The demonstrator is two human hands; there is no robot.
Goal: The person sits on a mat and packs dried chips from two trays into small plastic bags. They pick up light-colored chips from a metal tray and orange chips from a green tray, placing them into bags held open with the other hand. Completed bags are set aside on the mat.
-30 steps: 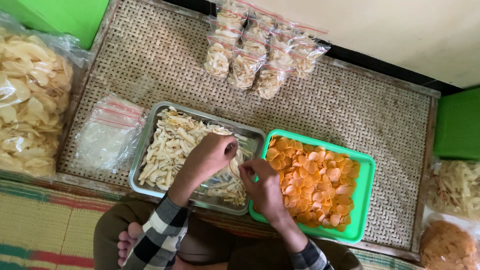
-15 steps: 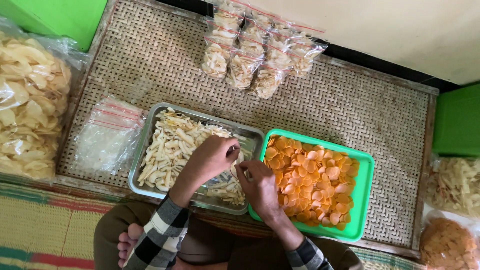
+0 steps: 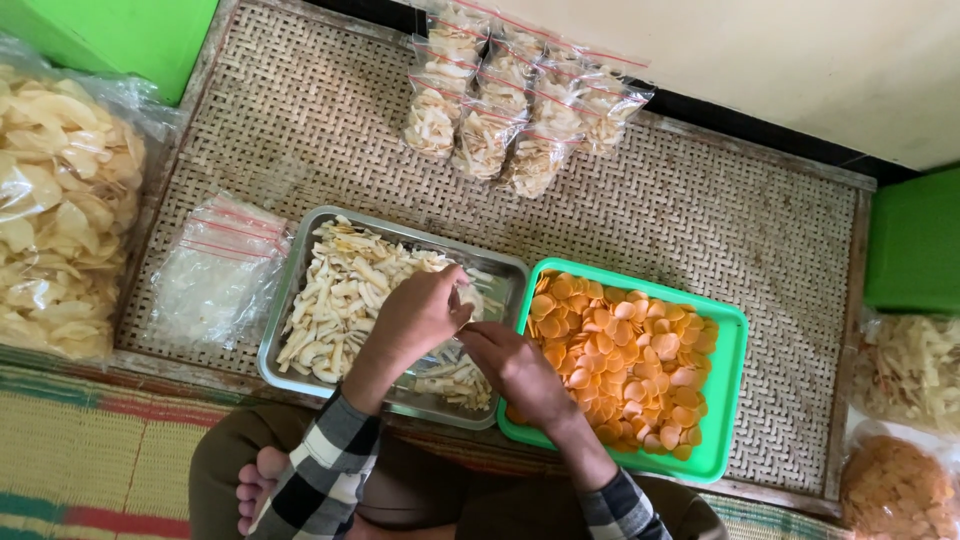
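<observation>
Pale strip crackers [image 3: 345, 295] are heaped in a rectangular steel tray [image 3: 290, 365], round orange crackers [image 3: 630, 355] in a green plastic tray [image 3: 725, 395]; a small clear bag (barely discernible) seems pinched between the curled left hand [image 3: 420, 315] and right hand [image 3: 515, 365].

The near right part of the metal tray [image 3: 300, 300] is covered by both hands. What is pinched in the left hand [image 3: 425, 312] cannot be told. The big bag of chips [image 3: 55, 210] is cut off at the left edge, and the orange chip bag [image 3: 895, 490] at the near right corner.

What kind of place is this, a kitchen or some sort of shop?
Probably a small home snack-packing spot, worked on the floor. A woven mat bears a metal tray of pale chips and a green tray of orange crackers, with filled sealed bags by the wall.
</observation>
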